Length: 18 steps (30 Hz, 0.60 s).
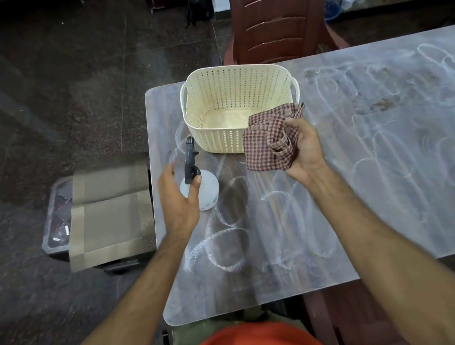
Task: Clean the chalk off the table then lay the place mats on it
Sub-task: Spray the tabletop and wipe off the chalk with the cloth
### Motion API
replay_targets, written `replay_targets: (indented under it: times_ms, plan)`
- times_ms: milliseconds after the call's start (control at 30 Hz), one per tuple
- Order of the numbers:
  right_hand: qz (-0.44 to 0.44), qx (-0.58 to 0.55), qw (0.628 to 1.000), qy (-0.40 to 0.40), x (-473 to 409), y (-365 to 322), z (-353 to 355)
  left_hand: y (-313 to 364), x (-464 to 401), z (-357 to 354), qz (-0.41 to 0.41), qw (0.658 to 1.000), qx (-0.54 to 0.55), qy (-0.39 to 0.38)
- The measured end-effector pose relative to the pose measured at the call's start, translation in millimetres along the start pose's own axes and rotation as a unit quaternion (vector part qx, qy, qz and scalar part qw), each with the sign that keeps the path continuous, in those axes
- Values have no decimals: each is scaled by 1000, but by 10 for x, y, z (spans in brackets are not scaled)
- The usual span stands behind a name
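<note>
The place mats (111, 215) lie on a low stool at 9 o'clock, off the tabletop (391, 166). The left hand (178, 198) is spread apart beside the spray bottle (201, 187). The right hand (303, 148), at 1 o'clock, grips the checked cloth (267, 144) by the basket (241, 104).

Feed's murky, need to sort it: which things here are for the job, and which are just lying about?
For the job: cloth held in right hand; spray bottle by left hand; chalked table; place mats.

Lying about: basket; chair.
</note>
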State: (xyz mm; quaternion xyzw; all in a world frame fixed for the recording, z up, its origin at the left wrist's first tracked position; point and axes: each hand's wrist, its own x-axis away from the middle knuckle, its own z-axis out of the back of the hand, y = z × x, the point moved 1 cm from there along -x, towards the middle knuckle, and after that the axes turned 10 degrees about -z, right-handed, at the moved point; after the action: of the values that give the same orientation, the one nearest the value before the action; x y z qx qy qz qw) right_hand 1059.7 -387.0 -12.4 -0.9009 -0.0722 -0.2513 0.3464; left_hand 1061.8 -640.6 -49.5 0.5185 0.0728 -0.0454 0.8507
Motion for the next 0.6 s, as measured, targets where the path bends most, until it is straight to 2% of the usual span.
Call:
replay_targets:
  times_ms: [67, 133, 233, 400, 533, 600]
  plan:
    - [11, -21, 1000, -1, 86, 135, 37, 153, 250, 9, -29, 996, -35, 80]
    - [19, -43, 999, 1, 152, 275, 82, 345, 568, -49, -71, 993, -33, 91]
    - [20, -50, 999, 9, 254, 471, 84, 615, 840, -246, -86, 996, 33, 10]
    - [15, 1, 999, 50, 366, 736, 55, 838, 533, -592, 95, 979, 65, -170]
    - [29, 12, 998, 61, 399, 877, 11, 794, 459, -660, 155, 968, 69, -186]
    - [32, 17, 997, 69, 402, 947, -10, 801, 465, -641, 140, 967, 72, -202]
